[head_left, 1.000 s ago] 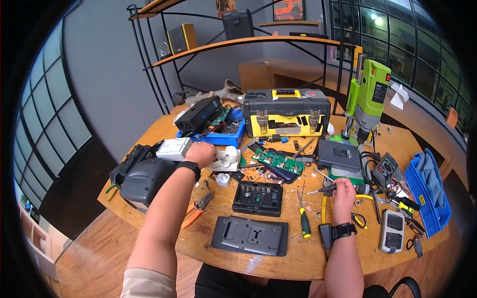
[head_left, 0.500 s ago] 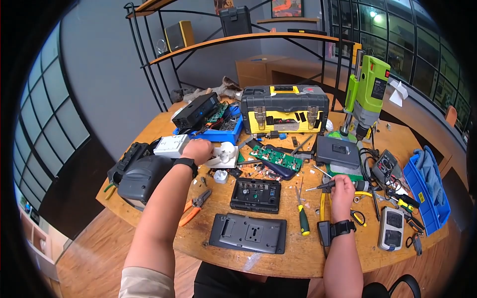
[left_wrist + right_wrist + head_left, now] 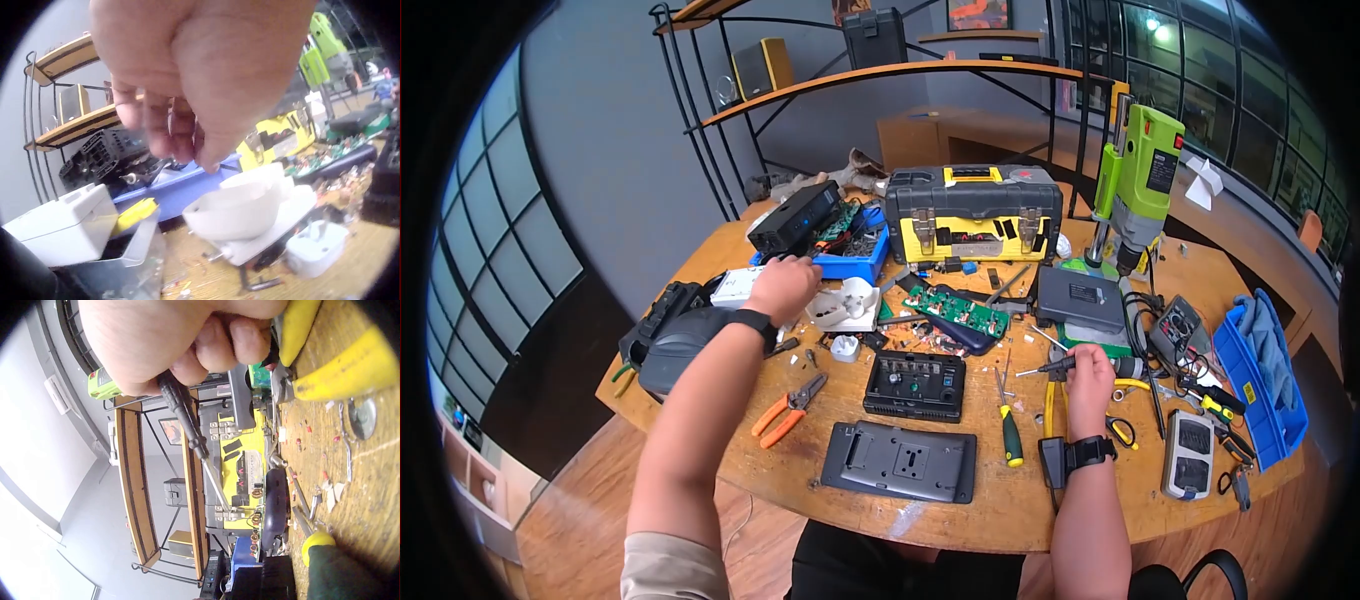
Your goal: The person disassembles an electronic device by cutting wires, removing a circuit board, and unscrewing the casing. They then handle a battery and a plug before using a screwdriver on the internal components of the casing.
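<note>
My left hand (image 3: 785,288) is above the table's left side, between a white box (image 3: 736,287) and a white plastic fitting (image 3: 846,305). In the left wrist view its fingers (image 3: 159,139) hang loosely bent, holding nothing visible, in front of the blue bin (image 3: 187,194). My right hand (image 3: 1090,372) grips a screwdriver with a black handle (image 3: 181,409); its metal shaft points left in the head view. On the table before me lie an opened black device housing (image 3: 914,386) and a grey back cover (image 3: 900,462).
Orange-handled pliers (image 3: 788,410) and a green-handled screwdriver (image 3: 1010,436) lie near the front. Behind stand a black-and-yellow toolbox (image 3: 973,215) and a green drill press (image 3: 1148,165). A green circuit board (image 3: 955,312) rests amid scraps; a blue tray (image 3: 1262,400) holds cloth.
My left hand has moved up and left, away from the white fitting, which shows more fully now. My right hand keeps the screwdriver almost still.
</note>
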{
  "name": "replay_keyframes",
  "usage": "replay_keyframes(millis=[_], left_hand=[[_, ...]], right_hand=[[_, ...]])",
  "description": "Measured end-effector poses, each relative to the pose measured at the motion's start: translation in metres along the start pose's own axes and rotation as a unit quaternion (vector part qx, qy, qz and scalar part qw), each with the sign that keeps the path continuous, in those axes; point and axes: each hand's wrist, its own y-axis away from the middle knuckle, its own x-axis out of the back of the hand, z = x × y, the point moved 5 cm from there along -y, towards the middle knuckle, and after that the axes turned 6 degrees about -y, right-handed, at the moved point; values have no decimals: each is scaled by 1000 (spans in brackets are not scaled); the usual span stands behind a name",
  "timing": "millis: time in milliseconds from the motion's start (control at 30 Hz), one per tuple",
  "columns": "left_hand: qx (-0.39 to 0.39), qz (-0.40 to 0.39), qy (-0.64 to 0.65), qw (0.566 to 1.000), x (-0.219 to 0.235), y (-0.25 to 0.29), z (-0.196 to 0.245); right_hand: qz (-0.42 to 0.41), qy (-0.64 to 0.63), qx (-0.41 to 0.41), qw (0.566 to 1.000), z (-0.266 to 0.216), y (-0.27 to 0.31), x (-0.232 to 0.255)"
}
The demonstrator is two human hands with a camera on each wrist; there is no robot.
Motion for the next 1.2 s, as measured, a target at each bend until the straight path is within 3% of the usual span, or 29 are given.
replay_keyframes(millis=[167,267,500,700,833,1067,1200], left_hand=[[2,24,187,982,47,17,22],[-26,70,322,944,76,32,52],[-127,72,356,923,97,55,104],[-131,66,388,910,114,64,114],[-117,77,393,909,120,80,110],[-2,70,460,885,102,139,96],[5,66,485,872,89,158,100]], right_hand=[[3,5,3,1000,4,-4,0],[4,3,-2,1000,1,-2,0],[5,15,-7,1000,-1,-1,0],[4,11,-2,1000,-4,2,-2],[5,9,-8,1000,-2,1,-1],[3,-6,-3,1000,2,-3,1],[4,0,6,1000,2,-4,2]])
